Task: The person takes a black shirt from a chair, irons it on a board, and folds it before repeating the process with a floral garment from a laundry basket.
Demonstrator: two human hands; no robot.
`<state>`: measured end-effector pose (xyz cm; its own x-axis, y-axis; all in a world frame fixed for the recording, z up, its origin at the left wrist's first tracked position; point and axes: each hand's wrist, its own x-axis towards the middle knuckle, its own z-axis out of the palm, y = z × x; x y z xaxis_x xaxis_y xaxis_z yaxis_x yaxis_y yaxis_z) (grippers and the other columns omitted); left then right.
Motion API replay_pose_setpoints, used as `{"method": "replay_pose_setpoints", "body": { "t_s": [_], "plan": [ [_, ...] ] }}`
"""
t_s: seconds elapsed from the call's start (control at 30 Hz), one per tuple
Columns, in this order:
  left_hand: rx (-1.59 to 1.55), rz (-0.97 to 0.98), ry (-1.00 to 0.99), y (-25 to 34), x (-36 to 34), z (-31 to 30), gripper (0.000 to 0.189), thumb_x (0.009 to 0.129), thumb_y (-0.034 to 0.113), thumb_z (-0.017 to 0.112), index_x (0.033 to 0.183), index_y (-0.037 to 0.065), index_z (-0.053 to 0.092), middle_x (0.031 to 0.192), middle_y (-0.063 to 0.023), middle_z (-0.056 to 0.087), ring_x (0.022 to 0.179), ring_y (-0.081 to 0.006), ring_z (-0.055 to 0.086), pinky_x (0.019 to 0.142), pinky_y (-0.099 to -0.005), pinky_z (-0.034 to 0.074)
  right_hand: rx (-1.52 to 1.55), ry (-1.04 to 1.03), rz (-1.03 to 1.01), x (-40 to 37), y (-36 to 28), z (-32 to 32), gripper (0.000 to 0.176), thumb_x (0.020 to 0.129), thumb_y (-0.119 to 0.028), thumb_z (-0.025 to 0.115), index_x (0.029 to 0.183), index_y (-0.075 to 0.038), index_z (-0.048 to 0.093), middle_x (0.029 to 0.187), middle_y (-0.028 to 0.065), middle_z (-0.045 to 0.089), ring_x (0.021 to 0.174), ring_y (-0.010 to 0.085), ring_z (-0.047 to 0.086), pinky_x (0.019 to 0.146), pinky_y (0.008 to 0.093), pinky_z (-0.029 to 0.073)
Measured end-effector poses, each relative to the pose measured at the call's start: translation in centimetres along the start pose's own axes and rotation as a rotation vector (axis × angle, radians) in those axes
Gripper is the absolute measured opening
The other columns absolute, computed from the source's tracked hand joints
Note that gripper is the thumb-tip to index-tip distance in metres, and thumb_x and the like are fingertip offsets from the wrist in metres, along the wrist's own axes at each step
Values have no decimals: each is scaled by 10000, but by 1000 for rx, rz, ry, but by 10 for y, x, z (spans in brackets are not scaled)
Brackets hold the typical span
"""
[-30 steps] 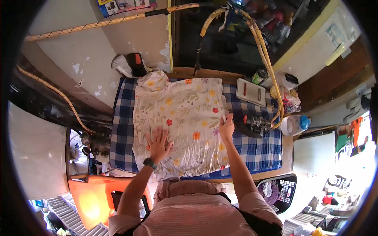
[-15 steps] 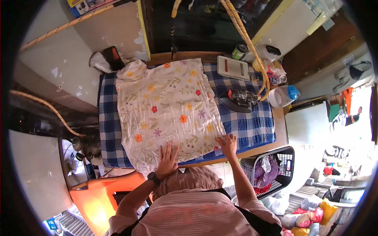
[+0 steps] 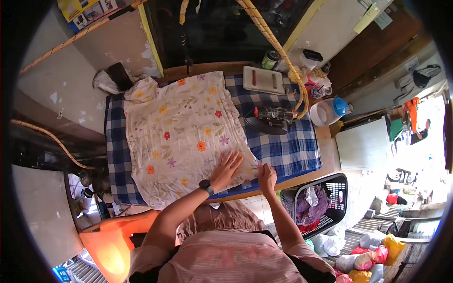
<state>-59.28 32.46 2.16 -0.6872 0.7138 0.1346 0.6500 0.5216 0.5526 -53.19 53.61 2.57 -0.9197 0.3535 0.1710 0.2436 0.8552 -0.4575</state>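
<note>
A white floral cloth point(image 3: 181, 127) lies spread over a blue checked cover point(image 3: 278, 153) on the table. My left hand point(image 3: 227, 169) rests flat on the cloth near its front right part, fingers extended and a dark watch on the wrist. At the cloth's front right corner, my right hand point(image 3: 267, 176) is closed, pinching the edge. The fabric is pulled slightly taut between the two hands, with creases elsewhere. An iron point(image 3: 271, 120) with a dark soleplate sits on the checked cover, right of the cloth, its cord rising behind it.
A pale board point(image 3: 263, 80) lies at the back, near a green can point(image 3: 270, 60). A clear jug with a blue lid point(image 3: 330, 112) stands at the right. Below the table's right side is a black laundry basket point(image 3: 342, 198); an orange chair point(image 3: 106, 243) is at left.
My left hand has slid right across the cloth, toward the right hand. The right hand keeps the corner, now lifted a little. The whole view has shifted slightly.
</note>
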Motion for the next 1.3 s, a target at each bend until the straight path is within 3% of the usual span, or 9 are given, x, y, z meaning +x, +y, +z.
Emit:
{"method": "replay_pose_setpoints", "body": {
  "t_s": [0.2, 0.43, 0.6, 0.67, 0.7, 0.8, 0.97, 1.07, 1.3],
  "plan": [
    [285, -51, -5, 20, 15, 3, 553, 956, 432, 401, 1457, 202, 358, 1519, -131, 285, 1429, -333, 185, 1113, -629, 70, 174, 23, -64, 0, 16, -5, 230, 863, -133, 638, 719, -73, 469, 593, 135, 524, 569, 375, 537, 540, 473, 406],
    [357, 186, -107, 29, 23, 13, 522, 930, 465, 431, 1435, 348, 368, 1500, -81, 327, 1419, -339, 212, 1125, -611, 115, -25, -223, -723, 47, 32, -12, 304, 773, -149, 612, 1075, -136, 593, 873, 123, 543, 814, 324, 511, 706, 451, 410],
    [223, 110, 16, 64, 26, 41, 540, 889, 428, 554, 1331, 122, 497, 1273, -90, 479, 1153, -259, 458, 990, -438, 391, -279, -82, -776, 220, -43, -87, 620, 713, -283, 739, 1267, -102, 528, 1230, 161, 459, 1143, 370, 421, 944, 490, 363],
    [318, 90, 107, 76, 24, 54, 543, 871, 414, 573, 1269, 48, 529, 1217, -69, 502, 1031, -234, 493, 899, -351, 433, -353, -719, -826, 308, -35, -79, 609, 651, -462, 750, 1109, -76, 639, 988, 186, 607, 967, 370, 568, 828, 475, 453],
    [284, 57, 114, 77, 27, 67, 500, 865, 381, 579, 1238, 48, 545, 1191, -74, 512, 1016, -231, 498, 887, -349, 440, -252, -664, -1013, 317, -28, -68, 576, 645, -490, 728, 1025, -64, 657, 838, 205, 635, 821, 398, 610, 739, 467, 492],
    [334, 41, 131, 76, 34, 87, 372, 845, 288, 593, 1127, 45, 581, 1051, -77, 544, 950, -211, 530, 827, -328, 464, -308, -815, -901, 317, -40, -60, 568, 655, -449, 721, 1055, -51, 651, 904, 216, 671, 883, 342, 648, 796, 447, 507],
    [284, -33, 111, 82, 48, 88, 287, 822, 211, 594, 1050, 36, 593, 941, -71, 539, 829, -193, 598, 676, -313, 510, -26, -1035, -123, 302, -60, -63, 690, 662, -380, 717, 1202, 26, 577, 942, 233, 677, 902, 374, 655, 808, 433, 520],
    [328, -60, 199, 90, 49, 86, 254, 792, 136, 594, 1015, 14, 587, 934, -87, 544, 749, -189, 624, 543, -315, 520, -144, -511, -466, 241, -86, -64, 726, 645, -371, 724, 1241, 8, 556, 975, 236, 676, 931, 377, 656, 831, 416, 523],
    [281, -95, 178, 111, 51, 92, 148, 779, 77, 579, 903, -2, 564, 864, -120, 557, 677, -233, 619, 522, -335, 510, -36, -913, -731, 129, -153, -13, 564, 658, -355, 717, 1062, 11, 577, 888, 260, 663, 870, 401, 656, 782, 446, 528]
  ]
}}
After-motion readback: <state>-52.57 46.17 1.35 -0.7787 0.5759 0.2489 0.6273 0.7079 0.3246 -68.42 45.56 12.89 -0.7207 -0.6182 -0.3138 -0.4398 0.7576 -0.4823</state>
